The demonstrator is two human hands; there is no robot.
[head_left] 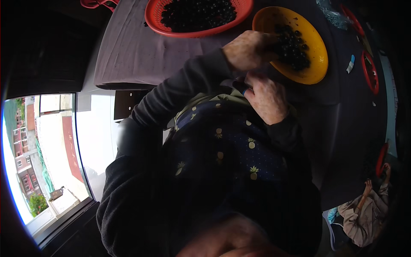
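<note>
My left hand [247, 49] reaches across to the near-left rim of a yellow plate [319, 64]. Its fingers are dark and blurred beside small round dark fruits [294, 50], heaped toward the plate's right side; whether one is gripped I cannot make out. Just below the plate, close to my body, my right hand [270, 98] is bent with its fingers curled in. By its thumb shows a bit of blue and something dark, too shaded to name. The fingertips of that hand are mostly hidden.
A red plastic basket [159, 25] full of similar dark fruits [199, 15] stands at the far left on the cloth-covered table [137, 55]. Red-rimmed containers [370, 73] and a small blue-and-white scrap [350, 64] lie at right. Another person [364, 214] sits at lower right.
</note>
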